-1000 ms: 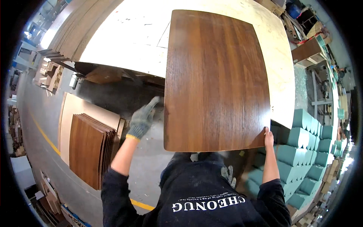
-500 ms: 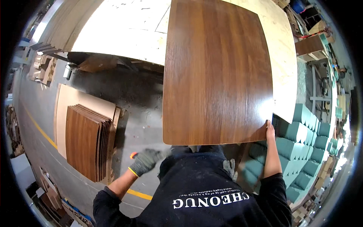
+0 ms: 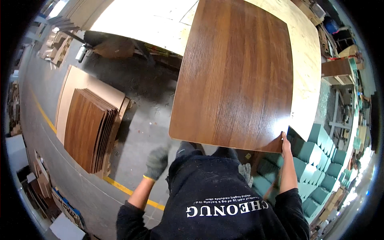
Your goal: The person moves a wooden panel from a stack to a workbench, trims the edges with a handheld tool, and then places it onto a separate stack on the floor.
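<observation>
A large brown wood-grain board point(image 3: 236, 76) lies on a pale plywood-topped table point(image 3: 307, 72), its near end jutting past the table toward my body. At its near right corner, my bare right hand point(image 3: 285, 145) grips the edge, with the thumb on top and the other fingers mostly hidden beneath. My left hand point(image 3: 157, 162), in a grey glove with a yellow cuff, hangs in the air below the board's near left corner, apart from it. Motion blurs its fingers, and whether it holds anything does not show.
Several similar brown boards point(image 3: 82, 130) are stacked on a larger pale sheet point(image 3: 96, 84) at floor level on the left. Teal wrapped bundles point(image 3: 310, 164) are piled at right. Another grey glove point(image 3: 245, 173) hangs at my waist. A yellow line point(image 3: 132, 193) crosses the grey floor.
The board's near end has turned slightly to the left, with my right hand still on its corner. My left hand has risen toward the board; an orange thing seen beside it earlier no longer shows.
</observation>
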`<action>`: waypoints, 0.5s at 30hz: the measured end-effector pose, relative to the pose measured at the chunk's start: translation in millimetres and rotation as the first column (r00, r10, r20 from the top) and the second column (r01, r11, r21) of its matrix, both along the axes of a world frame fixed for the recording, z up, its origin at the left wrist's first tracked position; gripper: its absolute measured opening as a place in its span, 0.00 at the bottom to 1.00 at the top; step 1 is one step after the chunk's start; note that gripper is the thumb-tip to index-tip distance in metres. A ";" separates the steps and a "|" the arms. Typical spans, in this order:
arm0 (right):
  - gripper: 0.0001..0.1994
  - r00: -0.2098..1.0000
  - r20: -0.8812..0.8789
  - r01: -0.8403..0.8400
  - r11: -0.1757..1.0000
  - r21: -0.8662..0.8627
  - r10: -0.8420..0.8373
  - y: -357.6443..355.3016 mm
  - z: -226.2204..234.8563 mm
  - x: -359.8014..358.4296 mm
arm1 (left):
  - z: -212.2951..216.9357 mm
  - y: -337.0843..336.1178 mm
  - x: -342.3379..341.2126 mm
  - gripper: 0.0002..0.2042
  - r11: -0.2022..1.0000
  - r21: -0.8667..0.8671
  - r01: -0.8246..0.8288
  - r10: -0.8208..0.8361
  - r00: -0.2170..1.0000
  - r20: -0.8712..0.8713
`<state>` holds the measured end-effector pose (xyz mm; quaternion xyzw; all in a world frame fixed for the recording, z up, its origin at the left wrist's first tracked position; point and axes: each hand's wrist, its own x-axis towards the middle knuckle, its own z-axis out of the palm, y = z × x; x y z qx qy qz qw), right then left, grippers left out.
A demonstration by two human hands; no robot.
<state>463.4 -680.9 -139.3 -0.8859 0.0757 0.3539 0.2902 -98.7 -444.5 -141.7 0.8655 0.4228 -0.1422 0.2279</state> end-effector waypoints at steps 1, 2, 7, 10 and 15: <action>0.44 1.000 0.001 -0.020 1.000 0.005 0.020 -1.9 2.9 3.0 | -7.1 5.6 10.2 0.23 0.987 0.119 -0.105 0.132 0.959 -0.250; 0.44 0.994 -0.110 0.016 0.999 0.033 -0.012 1.6 7.1 1.7 | 6.4 18.7 30.9 0.23 0.945 0.161 -0.284 0.251 0.947 0.199; 0.43 0.955 -0.296 0.085 0.952 0.295 0.006 -0.5 -3.0 4.3 | -12.3 4.4 72.2 0.23 0.800 0.109 -0.591 0.500 0.755 0.424; 0.36 0.871 -0.485 0.213 0.823 0.526 0.084 -9.3 -24.6 10.5 | -32.2 -27.5 93.4 0.24 0.548 0.234 -0.803 0.579 0.565 0.587; 0.31 0.814 -0.555 0.262 0.744 0.614 0.172 -9.6 -35.4 9.9 | -3.8 -38.1 142.2 0.26 0.575 0.123 -0.809 0.661 0.548 0.512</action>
